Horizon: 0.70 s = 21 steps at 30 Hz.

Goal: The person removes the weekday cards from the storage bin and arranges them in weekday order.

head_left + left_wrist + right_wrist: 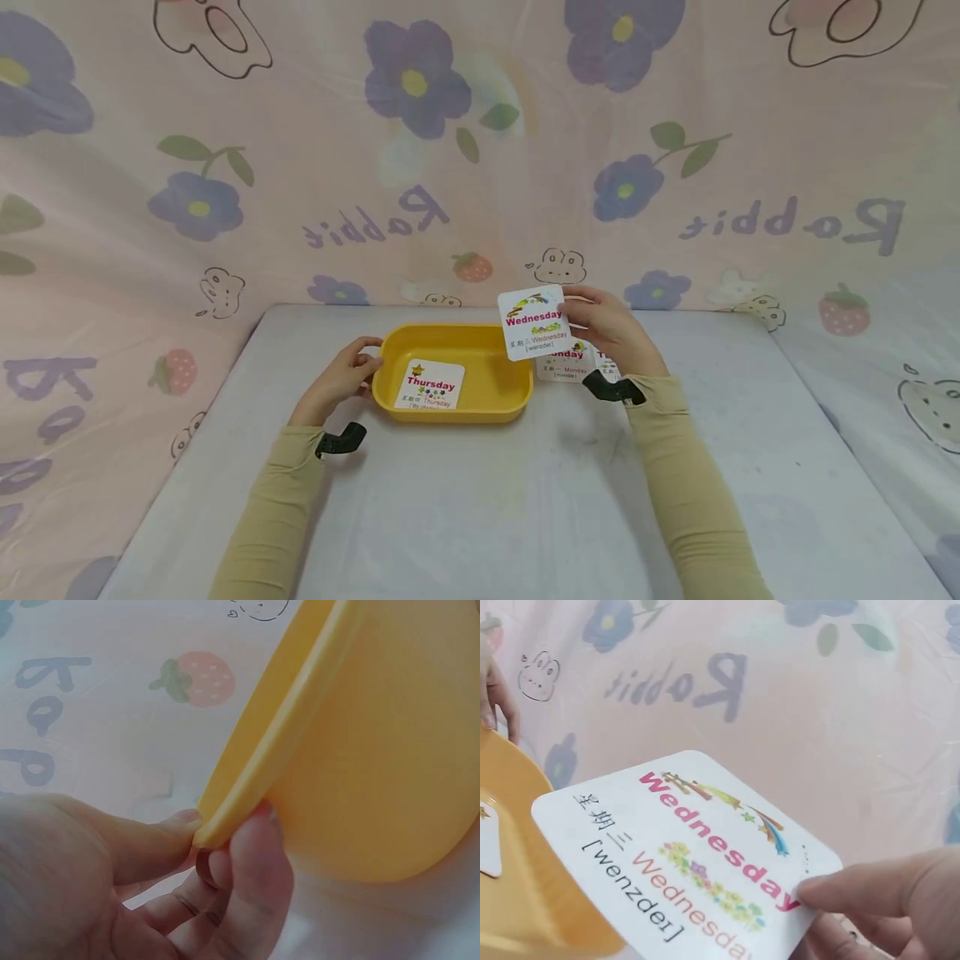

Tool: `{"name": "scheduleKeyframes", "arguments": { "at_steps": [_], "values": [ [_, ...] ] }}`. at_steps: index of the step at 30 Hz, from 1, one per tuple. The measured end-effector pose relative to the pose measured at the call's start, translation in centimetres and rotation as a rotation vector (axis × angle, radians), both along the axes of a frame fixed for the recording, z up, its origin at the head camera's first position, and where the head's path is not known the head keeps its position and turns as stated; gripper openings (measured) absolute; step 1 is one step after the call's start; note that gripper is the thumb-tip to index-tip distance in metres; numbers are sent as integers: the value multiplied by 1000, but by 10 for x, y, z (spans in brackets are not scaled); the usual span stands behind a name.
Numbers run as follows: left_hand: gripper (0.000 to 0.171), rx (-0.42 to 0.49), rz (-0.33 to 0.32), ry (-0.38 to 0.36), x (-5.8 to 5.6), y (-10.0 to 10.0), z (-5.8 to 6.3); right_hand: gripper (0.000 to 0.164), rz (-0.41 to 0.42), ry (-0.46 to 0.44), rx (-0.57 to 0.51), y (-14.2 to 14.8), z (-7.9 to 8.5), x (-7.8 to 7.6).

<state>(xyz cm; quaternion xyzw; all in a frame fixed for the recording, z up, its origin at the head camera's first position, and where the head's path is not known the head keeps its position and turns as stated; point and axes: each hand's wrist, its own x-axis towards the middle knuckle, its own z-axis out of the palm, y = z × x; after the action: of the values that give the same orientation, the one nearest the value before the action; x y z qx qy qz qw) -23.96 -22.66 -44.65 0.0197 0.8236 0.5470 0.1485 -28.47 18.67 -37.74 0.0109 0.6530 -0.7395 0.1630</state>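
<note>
In the head view my right hand (611, 329) pinches the Wednesday card (534, 323) by its right edge, above the right end of a yellow tray (491, 414). The right wrist view shows the thumb of that hand on the face of the card (697, 855), its other fingers behind. My left hand (341, 379) grips the left end of the tray; in the left wrist view thumb and fingers pinch the tray's rim (259, 761). Inside the tray lies the Thursday card (431, 385), face up.
Right of the tray, a Monday card (564, 367) lies on the white table (480, 508), partly covered by the Wednesday card. Another card (606, 364) beside it is mostly hidden by my right hand. A curtain (480, 167) with flowers and rabbits hangs behind the table.
</note>
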Motion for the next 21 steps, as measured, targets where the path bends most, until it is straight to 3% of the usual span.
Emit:
{"name": "scheduleKeyframes", "arguments": {
  "at_steps": [11,21],
  "values": [
    [42,-1,13,-26,1,1,1,56,-49,-20,-31,45,6,6],
    [45,41,-7,-20,2,1,2,64,-139,-81,13,88,-3,11]
  ]
}}
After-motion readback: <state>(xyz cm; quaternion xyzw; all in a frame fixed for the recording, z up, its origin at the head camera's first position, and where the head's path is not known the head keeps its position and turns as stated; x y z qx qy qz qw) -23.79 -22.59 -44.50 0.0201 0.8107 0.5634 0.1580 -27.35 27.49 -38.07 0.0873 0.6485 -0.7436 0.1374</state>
